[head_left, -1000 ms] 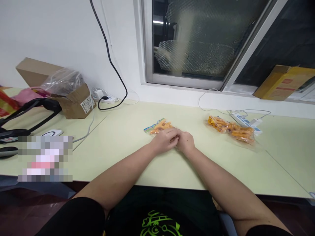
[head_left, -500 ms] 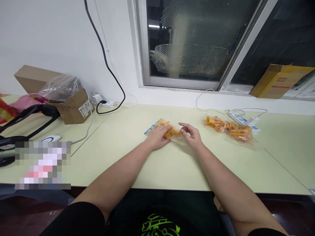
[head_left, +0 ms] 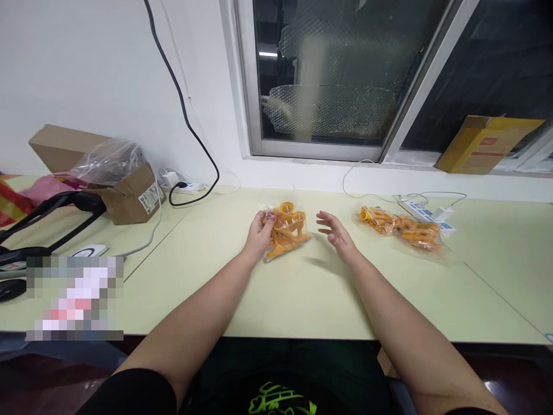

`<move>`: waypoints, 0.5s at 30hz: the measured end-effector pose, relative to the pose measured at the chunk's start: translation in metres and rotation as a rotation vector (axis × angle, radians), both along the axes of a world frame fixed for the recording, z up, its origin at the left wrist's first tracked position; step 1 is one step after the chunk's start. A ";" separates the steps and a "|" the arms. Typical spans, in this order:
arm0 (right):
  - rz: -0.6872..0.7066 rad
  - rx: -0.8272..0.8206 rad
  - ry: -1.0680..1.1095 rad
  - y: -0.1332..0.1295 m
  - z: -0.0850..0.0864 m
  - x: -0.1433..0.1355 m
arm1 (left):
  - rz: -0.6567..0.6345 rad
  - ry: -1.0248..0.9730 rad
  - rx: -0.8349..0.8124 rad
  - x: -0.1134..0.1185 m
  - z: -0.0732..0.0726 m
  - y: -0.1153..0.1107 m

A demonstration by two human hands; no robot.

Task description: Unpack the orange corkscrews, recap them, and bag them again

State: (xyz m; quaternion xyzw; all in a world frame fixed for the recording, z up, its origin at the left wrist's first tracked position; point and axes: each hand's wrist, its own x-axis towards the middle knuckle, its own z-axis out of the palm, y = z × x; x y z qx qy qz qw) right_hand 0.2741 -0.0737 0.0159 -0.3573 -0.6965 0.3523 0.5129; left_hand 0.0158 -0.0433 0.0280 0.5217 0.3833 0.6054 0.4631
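Observation:
My left hand grips the left side of a clear plastic bag of orange parts, thumb in front. Several round, ring-like ends of the parts show at the top of the bag, and flatter pieces lie along its lower edge. To the right of the bag, apart from it, my right hand is held with fingers spread and nothing in them. Farther right, more orange parts in clear bags lie on the table, touched by neither hand.
On the pale table, a power strip with a white charger sits behind the right-hand bags. An opened cardboard box stands at the left, near a black frame-like object. A yellow box rests on the window sill.
My left hand has gone from lying flat over the bag to gripping its left side. The bag is now turned and raised upright. My right hand has opened and come away from it.

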 end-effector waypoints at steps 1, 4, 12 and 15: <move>0.038 -0.045 0.010 -0.002 0.000 -0.004 | -0.040 -0.097 -0.067 0.003 0.000 0.000; 0.154 -0.231 0.029 -0.010 -0.002 -0.019 | -0.157 -0.254 -0.251 0.013 -0.003 -0.003; 0.125 -0.628 0.162 -0.005 -0.010 -0.031 | -0.153 -0.159 -0.384 0.014 -0.012 0.002; -0.109 -0.625 0.340 0.010 -0.017 -0.023 | -0.021 -0.101 -0.336 0.006 -0.017 0.014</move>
